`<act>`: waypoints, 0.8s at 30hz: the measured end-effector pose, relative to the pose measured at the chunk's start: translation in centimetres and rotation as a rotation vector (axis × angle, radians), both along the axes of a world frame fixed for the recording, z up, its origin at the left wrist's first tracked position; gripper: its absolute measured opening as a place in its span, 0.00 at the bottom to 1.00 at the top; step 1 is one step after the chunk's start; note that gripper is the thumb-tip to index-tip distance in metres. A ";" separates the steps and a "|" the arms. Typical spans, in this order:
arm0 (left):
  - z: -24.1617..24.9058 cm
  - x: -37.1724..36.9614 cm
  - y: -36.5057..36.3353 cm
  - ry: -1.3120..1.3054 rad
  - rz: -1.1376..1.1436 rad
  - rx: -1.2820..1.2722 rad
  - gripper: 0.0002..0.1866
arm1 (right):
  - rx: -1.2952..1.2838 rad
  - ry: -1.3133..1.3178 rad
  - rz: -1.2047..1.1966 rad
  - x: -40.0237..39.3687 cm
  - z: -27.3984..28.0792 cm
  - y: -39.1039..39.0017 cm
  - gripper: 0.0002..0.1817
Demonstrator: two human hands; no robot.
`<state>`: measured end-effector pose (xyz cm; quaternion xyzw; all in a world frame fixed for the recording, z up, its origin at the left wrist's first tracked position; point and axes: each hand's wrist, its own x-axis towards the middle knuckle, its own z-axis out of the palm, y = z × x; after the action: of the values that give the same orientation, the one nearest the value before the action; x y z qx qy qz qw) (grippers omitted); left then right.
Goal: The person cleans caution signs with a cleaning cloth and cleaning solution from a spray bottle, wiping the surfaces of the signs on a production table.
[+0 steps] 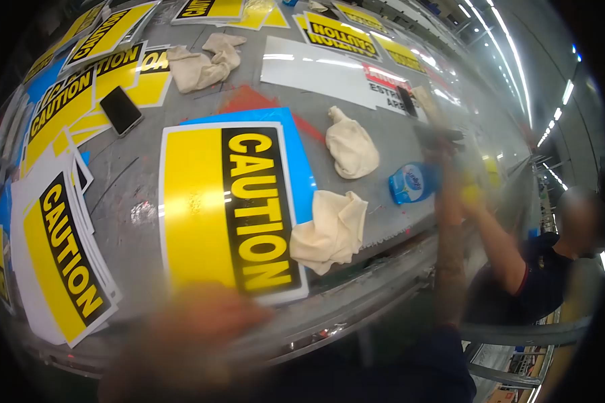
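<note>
- The grey counter (356,127) is carrying everything, stretching away from both hands under a scatter of signs and cloths.
- A large yellow CAUTION sign (228,208) is lying flat just beyond the left hand (202,336), its near edge right by the blurred fingers.
- A stack of CAUTION signs (64,262) is sitting to the outer side of the left hand, near it.
- The left hand is hovering low at the counter edge, badly blurred; I cannot tell how far its grip is opened or whether it is touching the sign.
- A crumpled beige cloth (331,230) is resting on the big sign's far corner, between the two hands.
- The right hand (444,144) is reaching out, blurred, its grip seemingly wrapping the trigger top of a blue spray bottle (411,183), which is hanging just below the hand.
- Another person's arm (501,245) is reaching in beside the right forearm.
- A black phone (120,110) is lying well away from both hands.
</note>
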<state>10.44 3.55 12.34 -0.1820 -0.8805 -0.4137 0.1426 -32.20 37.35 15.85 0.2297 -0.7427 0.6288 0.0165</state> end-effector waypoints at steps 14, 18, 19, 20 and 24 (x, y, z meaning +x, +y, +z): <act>-3.9 4.1 -4.8 -0.330 0.625 -0.148 0.50 | 0.929 0.694 0.653 18.2 -4.5 -8.6 0.33; -4.2 5.6 -5.2 -0.384 0.640 -0.201 0.57 | 0.622 0.195 0.447 15.4 -5.2 -10.0 0.22; -4.3 6.0 -5.3 -0.408 0.642 -0.198 0.58 | 0.588 0.251 0.322 15.9 -4.4 -10.8 0.20; -4.8 6.3 -5.4 -0.411 0.641 -0.195 0.59 | 0.537 0.244 0.357 16.8 -3.0 -11.6 0.22; -5.0 6.1 -5.4 -0.444 0.615 -0.263 0.58 | 0.596 0.621 0.757 21.1 -2.8 -15.5 0.33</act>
<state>16.52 -1.85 7.34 0.1671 -0.9488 -0.2648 0.0417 -11.06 21.87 13.03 0.6483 -0.7143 0.2571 -0.0578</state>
